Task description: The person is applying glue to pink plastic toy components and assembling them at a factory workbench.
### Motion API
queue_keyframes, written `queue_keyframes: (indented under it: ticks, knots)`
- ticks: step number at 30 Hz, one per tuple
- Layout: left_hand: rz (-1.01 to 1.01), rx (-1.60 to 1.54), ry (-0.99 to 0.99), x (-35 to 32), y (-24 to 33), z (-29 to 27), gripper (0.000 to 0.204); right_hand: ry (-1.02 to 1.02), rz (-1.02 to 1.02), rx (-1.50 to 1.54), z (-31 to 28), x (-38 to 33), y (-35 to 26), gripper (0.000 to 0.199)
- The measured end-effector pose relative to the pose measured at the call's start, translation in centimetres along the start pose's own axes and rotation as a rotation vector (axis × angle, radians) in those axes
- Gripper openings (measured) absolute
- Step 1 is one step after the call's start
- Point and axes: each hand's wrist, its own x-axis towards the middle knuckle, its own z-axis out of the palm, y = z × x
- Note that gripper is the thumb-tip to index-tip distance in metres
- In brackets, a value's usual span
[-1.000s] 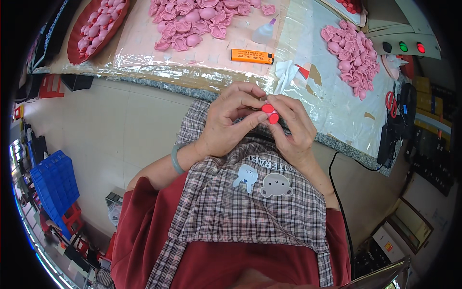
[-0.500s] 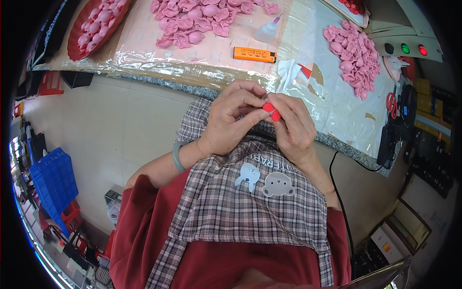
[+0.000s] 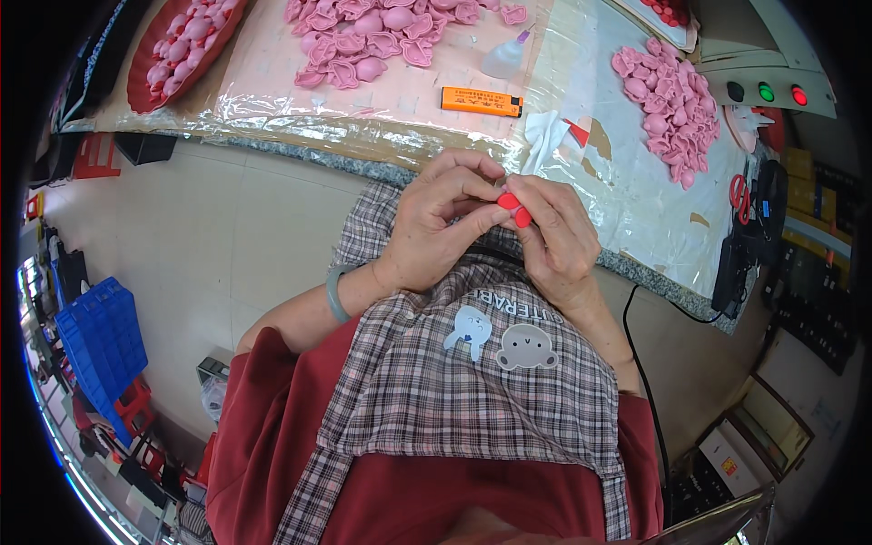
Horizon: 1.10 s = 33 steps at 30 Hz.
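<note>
Just off the table's front edge, my left hand (image 3: 442, 218) and my right hand (image 3: 560, 234) meet with their fingertips pinched together. Between them is a small pink piece with two red oval parts (image 3: 513, 210); most of its pink body is hidden by the fingers. On the table beyond lies an orange lighter (image 3: 481, 102). A clear squeeze bottle with a purple tip (image 3: 502, 60) leans behind it. Crumpled white tissue (image 3: 542, 141) rests beside a small red scrap (image 3: 577, 133), close to my right fingers.
Loose pink shell-like pieces (image 3: 363, 41) are heaped at the back; another pink heap (image 3: 668, 113) lies to the right. A red tray (image 3: 141, 77) of pink-and-red pieces stands far left. Red-handled scissors (image 3: 739, 199) and a box with coloured buttons (image 3: 772, 77) are at right.
Both hands keep the same pinch. The right hand and the red parts have shifted very slightly to the right.
</note>
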Motion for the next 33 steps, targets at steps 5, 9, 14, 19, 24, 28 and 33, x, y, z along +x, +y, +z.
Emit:
queue_keyframes:
  ticks: [5, 9, 14, 19, 24, 28, 33]
  knots:
    - [0.017, 0.004, 0.000, 0.1, 0.5, 0.1, 0.018, 0.002, 0.062, 0.048, 0.0, -0.1, -0.2, 0.040]
    - [0.105, 0.153, -0.037, 0.3, 0.9, 0.1, 0.024, 0.044, 0.197, 0.255, 0.3, 0.0, -0.1, 0.038]
    - [0.180, 0.045, 0.050, 0.2, 0.4, 0.1, 0.036, 0.053, 0.248, 0.338, -0.3, -0.3, -0.1, 0.037]
    - [0.179, 0.065, 0.076, 0.5, 0.3, -0.1, 0.036, -0.016, 0.318, 0.421, -0.5, -0.8, 0.0, 0.037]
    - [0.152, 0.116, 0.041, 0.4, 0.7, -0.5, 0.037, -0.019, 0.315, 0.437, -0.3, -1.0, 0.0, 0.037]
    - [0.129, 0.280, 0.013, 0.5, 1.1, -0.7, 0.040, 0.028, 0.354, 0.582, -0.1, -1.2, 0.0, 0.040]
    - [0.158, 0.298, 0.019, 0.9, 1.1, -0.3, 0.039, 0.088, 0.456, 0.746, 0.1, -1.4, -0.1, 0.041]
